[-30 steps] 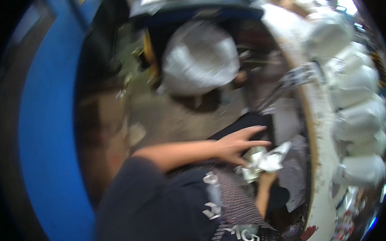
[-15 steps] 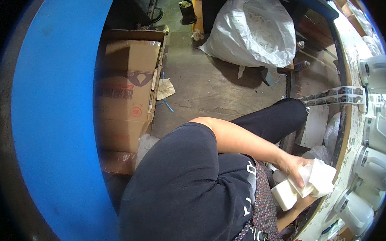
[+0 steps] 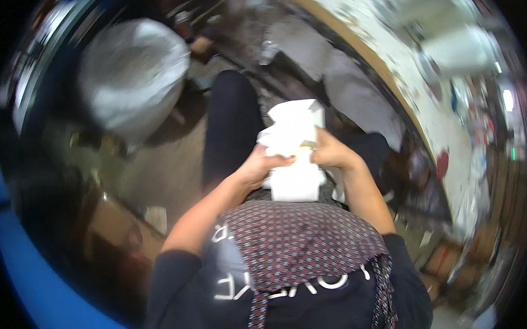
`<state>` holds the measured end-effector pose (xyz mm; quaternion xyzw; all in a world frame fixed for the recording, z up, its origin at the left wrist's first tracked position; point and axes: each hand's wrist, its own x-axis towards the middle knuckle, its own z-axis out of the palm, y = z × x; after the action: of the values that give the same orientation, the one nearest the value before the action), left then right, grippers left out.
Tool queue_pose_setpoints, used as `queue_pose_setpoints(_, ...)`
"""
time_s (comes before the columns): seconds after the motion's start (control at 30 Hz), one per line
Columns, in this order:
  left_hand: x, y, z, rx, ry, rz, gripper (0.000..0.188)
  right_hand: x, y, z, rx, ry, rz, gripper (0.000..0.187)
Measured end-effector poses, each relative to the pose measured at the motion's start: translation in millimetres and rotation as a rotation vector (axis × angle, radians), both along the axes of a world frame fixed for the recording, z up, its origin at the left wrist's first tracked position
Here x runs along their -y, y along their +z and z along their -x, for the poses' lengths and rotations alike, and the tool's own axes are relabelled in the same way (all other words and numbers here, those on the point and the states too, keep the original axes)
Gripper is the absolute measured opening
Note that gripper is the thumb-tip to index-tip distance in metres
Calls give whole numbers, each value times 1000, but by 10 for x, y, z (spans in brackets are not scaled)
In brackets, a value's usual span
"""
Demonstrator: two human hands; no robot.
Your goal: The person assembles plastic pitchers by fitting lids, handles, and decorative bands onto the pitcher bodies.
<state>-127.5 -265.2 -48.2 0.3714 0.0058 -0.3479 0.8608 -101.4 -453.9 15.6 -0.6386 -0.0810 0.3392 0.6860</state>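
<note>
Both hands hold white cardboard boxes (image 3: 296, 183) above my lap, in the middle of the view. They look like small cartons stacked or pressed together, with flaps standing out at the far end; blur hides how many there are. My left hand (image 3: 256, 166) is closed round the left side, its thumb lying across the front. On the opposite side my right hand (image 3: 332, 152) grips too, thumb toward the left one. A patterned apron (image 3: 308, 239) lies just below the boxes.
At the far left stands a large white sack (image 3: 130, 76). A worn white bench (image 3: 375, 36) runs along the right, bearing white kettle-like appliances (image 3: 455, 53). Brown cardboard boxes (image 3: 119, 229) sit at the lower left, beside a blue surface (image 3: 39, 280).
The view has swung to the right. The white boxes have come from beside the bench to above my lap, and both hands now show on them. The sack appears farther left.
</note>
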Motion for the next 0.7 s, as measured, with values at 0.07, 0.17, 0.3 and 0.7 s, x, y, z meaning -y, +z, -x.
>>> queue_pose_setpoints(0.07, 76, -11, 9, 0, -37, -95, 57, 173, -195, 9, 319, 170, 184, 78)
queue_pose_setpoints(0.17, 172, -57, 50, -29, -136, -224, 59, 312, -74, 340, -48, -15, -33, 81)
queue_pose_setpoints(0.3, 283, -196, -19, -53, -294, -392, 54, 468, 115, 614, 138, -64, 331, 78)
queue_pose_setpoints(0.7, 498, 159, -910, -532, -294, 338, 41, 2452, -930, 68, 20, -1224, 514, 97)
